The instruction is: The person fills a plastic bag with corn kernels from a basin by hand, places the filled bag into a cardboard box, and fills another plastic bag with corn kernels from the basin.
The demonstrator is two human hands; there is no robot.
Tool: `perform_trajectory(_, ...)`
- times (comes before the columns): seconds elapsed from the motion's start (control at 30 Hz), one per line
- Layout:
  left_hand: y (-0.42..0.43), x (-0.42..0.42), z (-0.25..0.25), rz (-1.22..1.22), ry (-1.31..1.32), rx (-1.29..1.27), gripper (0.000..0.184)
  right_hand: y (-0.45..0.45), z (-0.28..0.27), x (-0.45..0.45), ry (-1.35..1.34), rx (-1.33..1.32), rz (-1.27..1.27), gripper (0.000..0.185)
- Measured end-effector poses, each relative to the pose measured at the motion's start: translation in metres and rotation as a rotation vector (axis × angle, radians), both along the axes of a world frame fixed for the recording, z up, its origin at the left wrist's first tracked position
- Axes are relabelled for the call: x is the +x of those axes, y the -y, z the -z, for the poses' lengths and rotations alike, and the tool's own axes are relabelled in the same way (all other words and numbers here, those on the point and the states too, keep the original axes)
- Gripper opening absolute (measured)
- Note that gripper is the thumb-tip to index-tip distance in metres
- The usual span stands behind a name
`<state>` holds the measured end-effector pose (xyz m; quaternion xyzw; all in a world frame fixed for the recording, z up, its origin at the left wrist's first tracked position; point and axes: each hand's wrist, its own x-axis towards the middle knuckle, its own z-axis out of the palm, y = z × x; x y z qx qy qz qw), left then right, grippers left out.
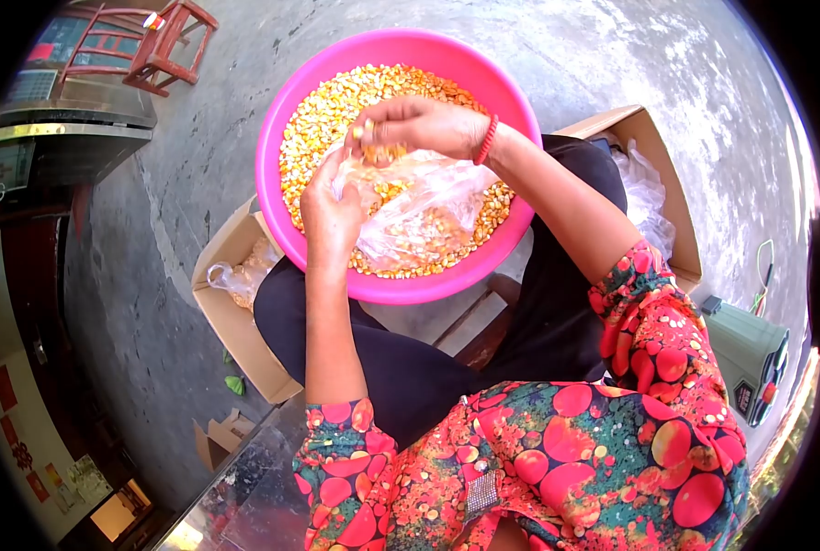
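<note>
A pink basin point(396, 292) full of loose yellow corn kernels point(327, 101) rests over my knees. Inside it lies a clear plastic bag point(428, 202), partly filled with kernels. My left hand point(332, 207) grips the edge of the bag's mouth at the basin's left side. Just above the bag opening, my right hand point(419, 127) is curled with corn kernels in its fingers; a red beaded band circles that wrist.
A cardboard box point(244, 344) with a filled plastic bag point(244, 275) stands left of my knees. Another cardboard box point(672, 193) at right holds clear plastic bags point(644, 197). A wooden chair point(166, 46) stands upper left; a grey-green bin point(740, 354) is at right.
</note>
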<state>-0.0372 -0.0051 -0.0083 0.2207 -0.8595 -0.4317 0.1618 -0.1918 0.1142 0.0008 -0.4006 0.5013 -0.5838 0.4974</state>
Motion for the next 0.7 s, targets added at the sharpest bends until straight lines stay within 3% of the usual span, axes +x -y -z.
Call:
perform_trajectory(0.13, 0.0, -0.001, 0.003, -0.03, -0.006, -0.069, 0.044, -0.004, 0.003, 0.01, -0.288, -0.059, -0.134, 0.017)
perform_trajectory(0.27, 0.0, 0.0, 0.002, -0.019, -0.079, -0.094, 0.044, -0.004, 0.003, 0.005, -0.742, -0.047, 0.341, 0.016)
perform_trajectory(0.33, -0.001, 0.0, -0.001, -0.017, -0.095, -0.09, 0.044, 0.001, 0.02, -0.002, -1.046, -0.279, 0.588, 0.018)
perform_trajectory(0.43, -0.002, 0.001, -0.004, -0.02, -0.13, -0.047, 0.044, -0.004, 0.036, -0.009, -1.26, -0.12, 0.405, 0.018)
perform_trajectory(0.47, -0.001, 0.001, -0.004, -0.019, -0.143, -0.059, 0.045, -0.004, 0.039, -0.009, -1.259, -0.119, 0.405, 0.018)
perform_trajectory(0.53, 0.001, 0.001, -0.002, -0.019, -0.158, -0.07, 0.045, -0.005, 0.02, -0.004, -0.969, -0.044, 0.243, 0.015)
perform_trajectory(0.57, 0.003, 0.001, -0.001, -0.02, -0.181, -0.115, 0.045, -0.007, 0.008, 0.001, -0.849, -0.131, 0.195, 0.013)
perform_trajectory(0.63, 0.004, 0.003, -0.003, -0.025, -0.198, -0.164, 0.046, -0.008, 0.002, -0.002, -0.892, -0.147, 0.166, 0.012)
perform_trajectory(0.7, 0.0, 0.003, -0.006, -0.014, -0.211, -0.044, 0.046, -0.011, 0.011, -0.013, -1.012, -0.138, 0.194, 0.01)
